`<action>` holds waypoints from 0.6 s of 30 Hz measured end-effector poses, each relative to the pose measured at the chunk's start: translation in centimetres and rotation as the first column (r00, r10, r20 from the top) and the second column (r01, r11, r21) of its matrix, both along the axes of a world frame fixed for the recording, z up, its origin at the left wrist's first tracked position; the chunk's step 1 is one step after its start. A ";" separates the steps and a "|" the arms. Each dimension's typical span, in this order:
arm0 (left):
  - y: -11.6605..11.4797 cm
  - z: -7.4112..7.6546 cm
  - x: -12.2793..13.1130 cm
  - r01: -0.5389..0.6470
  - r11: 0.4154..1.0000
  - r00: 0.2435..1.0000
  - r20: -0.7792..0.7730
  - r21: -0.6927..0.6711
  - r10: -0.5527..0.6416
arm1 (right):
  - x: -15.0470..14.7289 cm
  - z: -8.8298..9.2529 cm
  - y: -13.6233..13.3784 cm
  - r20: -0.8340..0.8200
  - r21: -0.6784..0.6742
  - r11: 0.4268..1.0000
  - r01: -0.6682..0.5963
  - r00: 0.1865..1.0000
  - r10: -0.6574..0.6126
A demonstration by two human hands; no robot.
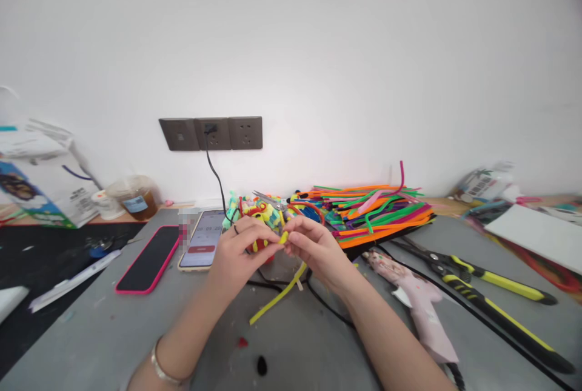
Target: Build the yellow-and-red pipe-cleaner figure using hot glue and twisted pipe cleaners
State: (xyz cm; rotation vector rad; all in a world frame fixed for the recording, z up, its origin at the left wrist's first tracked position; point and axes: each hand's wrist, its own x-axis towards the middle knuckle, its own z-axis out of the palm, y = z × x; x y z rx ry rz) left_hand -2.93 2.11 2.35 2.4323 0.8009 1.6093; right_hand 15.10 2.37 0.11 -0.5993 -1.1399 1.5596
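My left hand [242, 248], with a dark ring on one finger, pinches a small yellow pipe cleaner piece [284, 238] between thumb and fingertips. Against the other side of this piece, my right hand [318, 250] closes its thumb and fingers. It looks bent or coiled, and the fingers cover part of it. A longer yellow-green pipe cleaner [276, 304] slants down and left from below my right hand; whether it joins the held piece I cannot tell. Behind the hands are a heap of colourful fuzzy pieces [261, 212] and scissors [269, 199], partly hidden.
Many loose pipe cleaners [382, 212] lie at the back right. Nearer are a pink glue gun [425, 312] and yellow-black pliers-like cutters [482, 288]. To the left lie a pink-cased phone [149, 260] and a lit phone [202, 239]. Black cables cross the grey table [218, 354].
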 end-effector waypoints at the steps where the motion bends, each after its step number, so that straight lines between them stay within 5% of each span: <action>1: 0.0 0.0 0.0 0.015 1.000 1.000 -0.001 -0.016 -0.015 | 0.0 0.0 0.0 0.016 0.012 1.000 -0.005 1.000 0.004; 9: 0.2 0.2 -0.4 0.203 0.957 0.979 0.047 -0.205 -0.198 | 0.6 -0.3 0.0 0.004 -0.069 0.986 -0.152 0.988 0.153; 18: -0.6 0.6 0.2 0.297 0.930 0.955 0.060 -0.217 -0.291 | 0.8 -0.4 -0.4 -0.042 -0.113 0.952 -0.283 0.959 0.280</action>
